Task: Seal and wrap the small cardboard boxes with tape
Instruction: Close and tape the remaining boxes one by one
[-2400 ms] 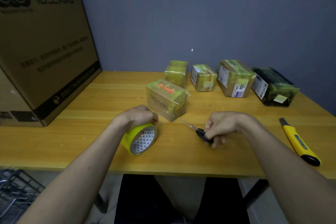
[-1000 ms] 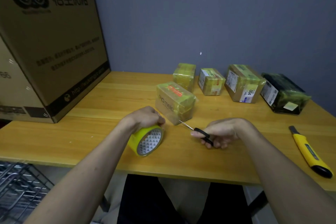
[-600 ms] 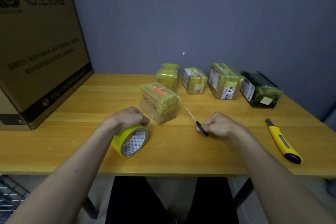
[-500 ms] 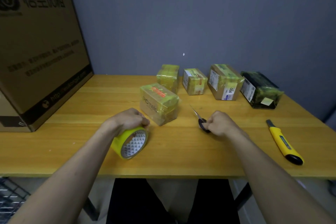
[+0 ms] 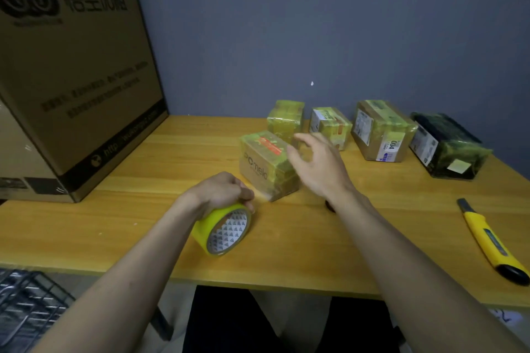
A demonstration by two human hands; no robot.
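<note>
A small cardboard box [image 5: 262, 162] wrapped in yellow-green tape stands mid-table. My left hand [image 5: 222, 190] grips a roll of yellow tape [image 5: 222, 231] resting on edge on the table, just in front of the box. My right hand [image 5: 317, 165] hovers open, fingers spread, over the right side of the box and holds nothing. A dark bit of the scissors [image 5: 329, 206] shows under my right wrist; the rest is hidden. Three more wrapped boxes [image 5: 286, 119] [image 5: 329, 126] [image 5: 381, 130] stand in a row behind.
A big cardboard carton [image 5: 71, 74] fills the table's left end. A black tape-wrapped package [image 5: 446, 145] sits at the back right. A yellow utility knife [image 5: 489, 241] lies near the right front edge. A wire rack [image 5: 25, 304] stands below left. The grey wall is behind.
My right hand has let go of the scissors and risen, open, to the box's right side. The left hand with the tape roll has stayed put.
</note>
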